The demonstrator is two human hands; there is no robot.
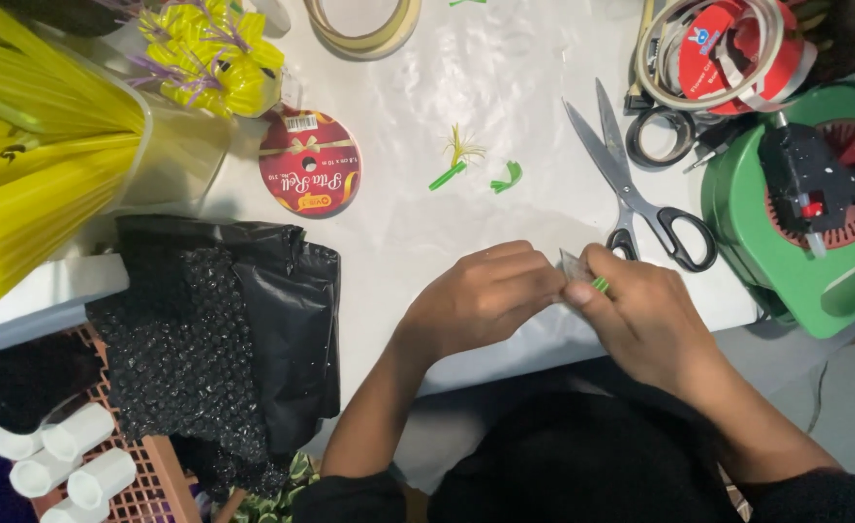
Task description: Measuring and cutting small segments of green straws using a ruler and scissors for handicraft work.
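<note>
Two hands meet over a white plastic-covered tabletop (505, 87).
The left hand (485, 295) and right hand (640, 310) together pinch a small green strip with clear film (587, 276), near black-handled steel scissors (631, 184).

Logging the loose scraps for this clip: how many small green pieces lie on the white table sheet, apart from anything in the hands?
2. One green stub with a yellowish frayed tuft, and one curled green scrap just right of it. A third green bit sits between the fingers; more may be hidden there.
</note>
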